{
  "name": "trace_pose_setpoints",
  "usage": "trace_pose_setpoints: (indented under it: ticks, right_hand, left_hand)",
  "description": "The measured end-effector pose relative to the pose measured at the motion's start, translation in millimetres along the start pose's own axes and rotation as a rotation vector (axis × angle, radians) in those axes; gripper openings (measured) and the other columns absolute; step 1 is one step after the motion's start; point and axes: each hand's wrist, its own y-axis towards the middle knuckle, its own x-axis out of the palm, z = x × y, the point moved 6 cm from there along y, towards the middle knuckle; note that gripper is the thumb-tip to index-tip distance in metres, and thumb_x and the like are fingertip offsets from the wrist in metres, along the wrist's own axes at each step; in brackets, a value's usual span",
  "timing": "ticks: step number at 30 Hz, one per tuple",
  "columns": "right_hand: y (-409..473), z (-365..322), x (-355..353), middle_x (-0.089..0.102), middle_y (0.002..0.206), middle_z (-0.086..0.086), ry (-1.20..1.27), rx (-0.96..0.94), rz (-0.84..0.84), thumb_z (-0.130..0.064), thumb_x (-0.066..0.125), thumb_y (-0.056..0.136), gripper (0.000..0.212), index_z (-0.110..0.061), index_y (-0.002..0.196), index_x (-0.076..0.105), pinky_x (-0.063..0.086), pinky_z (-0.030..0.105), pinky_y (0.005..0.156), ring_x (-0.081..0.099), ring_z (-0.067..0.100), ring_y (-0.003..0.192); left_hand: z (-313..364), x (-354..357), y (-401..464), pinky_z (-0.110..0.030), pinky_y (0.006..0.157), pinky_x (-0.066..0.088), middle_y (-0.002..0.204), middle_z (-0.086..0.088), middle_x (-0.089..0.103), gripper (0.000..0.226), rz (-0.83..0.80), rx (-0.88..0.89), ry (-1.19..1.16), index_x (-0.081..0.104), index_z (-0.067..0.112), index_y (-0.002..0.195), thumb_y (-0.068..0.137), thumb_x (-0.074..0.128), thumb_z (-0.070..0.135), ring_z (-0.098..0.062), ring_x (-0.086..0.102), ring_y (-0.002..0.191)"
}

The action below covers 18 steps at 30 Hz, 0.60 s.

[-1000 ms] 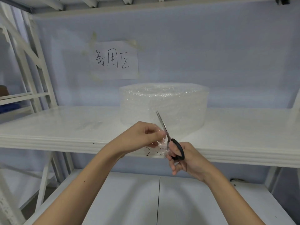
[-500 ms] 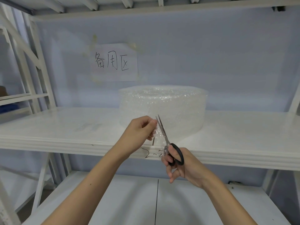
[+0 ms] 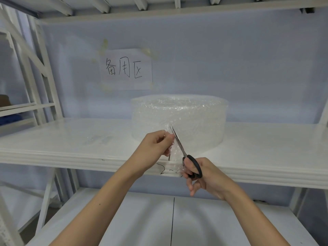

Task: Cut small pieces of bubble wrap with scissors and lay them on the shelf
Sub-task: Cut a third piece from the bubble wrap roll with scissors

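Just below the middle of the frame, the left hand (image 3: pixel 154 148) pinches a small piece of bubble wrap (image 3: pixel 174 153) between thumb and curled fingers, its grip closed on the piece's upper left edge. The clear piece hangs in front of the lip of the white shelf (image 3: pixel 71 139), reaching down toward the right hand (image 3: pixel 204 176). That hand's grip is closed round the black handles of the scissors (image 3: pixel 184 153), with the thumb through one loop and the lower fingers loosely curled beneath. The steel blades point up and to the left, running across the piece just right of the left thumb; how far apart the blades stand cannot be told. Behind both hands, in the centre of the frame, a wide roll of bubble wrap (image 3: pixel 179 118) sits flat on the shelf. Above it and to the left, a paper sign (image 3: pixel 126 69) with handwritten characters is taped to the pale blue wall. Some black marker scrawl (image 3: pixel 163 170) shows on the shelf's front edge, between the two wrists.
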Motion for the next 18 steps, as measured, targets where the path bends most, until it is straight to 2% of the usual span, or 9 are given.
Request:
trace_pose_setpoints:
  ticks: [5,7,11,18]
  right_hand:
    - [0.7,0.2,0.3,0.049,0.065,0.003,0.009,-0.003,-0.017,-0.045,0.058,0.081,0.04,-0.012,0.061,0.049,0.05,0.026,0.039,0.05,0.017,0.041]
    - [1.0,-0.9,1.7,0.05,0.068,0.004,0.011,0.009,-0.067,-0.055,0.059,0.079,0.047,-0.012,0.063,0.047,0.05,0.026,0.039,0.051,0.019,0.043]
    - [-0.6,-1.6,3.7,0.053,0.073,0.003,0.014,0.034,-0.161,-0.075,0.065,0.064,0.061,-0.016,0.064,0.048,0.05,0.026,0.04,0.051,0.02,0.047]
    - [-9.6,7.9,8.7,0.054,0.077,0.003,0.098,0.04,-0.216,-0.074,0.067,0.062,0.065,-0.013,0.069,0.047,0.053,0.029,0.043,0.05,0.02,0.05]
  left_hand:
    - [0.5,0.7,0.3,-0.027,0.068,0.049,0.066,0.002,0.052,0.031,-0.006,0.007,-0.031,0.056,0.012,0.069,0.099,0.052,0.018,-0.012,0.052,0.061]
    - [2.5,1.9,0.0,-0.025,0.067,0.048,0.068,0.0,0.05,0.03,-0.008,0.02,-0.037,0.055,0.011,0.071,0.1,0.051,0.017,-0.013,0.05,0.062]
    - [7.3,3.8,-1.7,-0.025,0.067,0.048,0.072,-0.004,0.048,0.028,-0.015,0.051,-0.061,0.054,0.008,0.073,0.1,0.05,0.016,-0.014,0.048,0.065]
    - [7.3,6.8,-5.2,-0.025,0.071,0.05,0.065,0.009,0.058,0.029,0.011,0.024,-0.128,0.056,0.011,0.075,0.101,0.045,0.016,-0.01,0.054,0.064]
